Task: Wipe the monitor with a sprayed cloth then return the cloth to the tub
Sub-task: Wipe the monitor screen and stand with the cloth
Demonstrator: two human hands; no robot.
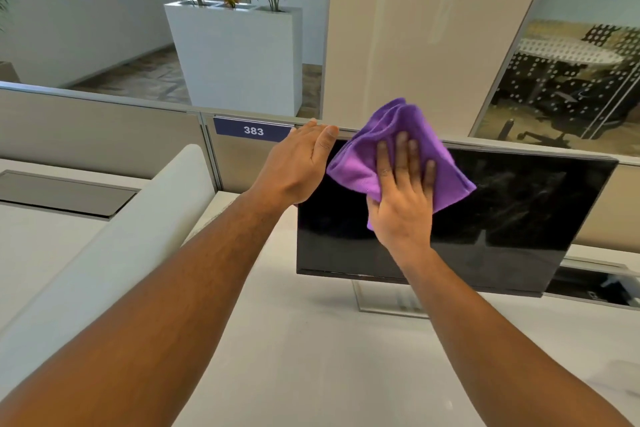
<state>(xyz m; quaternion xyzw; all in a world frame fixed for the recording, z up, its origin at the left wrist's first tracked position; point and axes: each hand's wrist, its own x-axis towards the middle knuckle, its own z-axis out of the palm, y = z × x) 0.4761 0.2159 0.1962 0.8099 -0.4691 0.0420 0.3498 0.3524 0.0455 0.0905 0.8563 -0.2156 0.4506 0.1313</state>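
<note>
A black flat monitor [512, 218] stands on a silver stand [381, 298] on the white desk. My right hand [403, 198] lies flat on a purple cloth [360, 163] and presses it against the upper left part of the screen. My left hand [298, 166] grips the monitor's top left corner, fingers over the upper edge. The right part of the screen shows faint streaks. No tub is in view.
A grey partition [104, 128] with a blue "383" label [253, 130] runs behind the desk [311, 357]. A white curved divider [114, 243] rises on the left. A cable slot [595, 288] lies at the right behind the monitor. White planters [239, 55] stand beyond.
</note>
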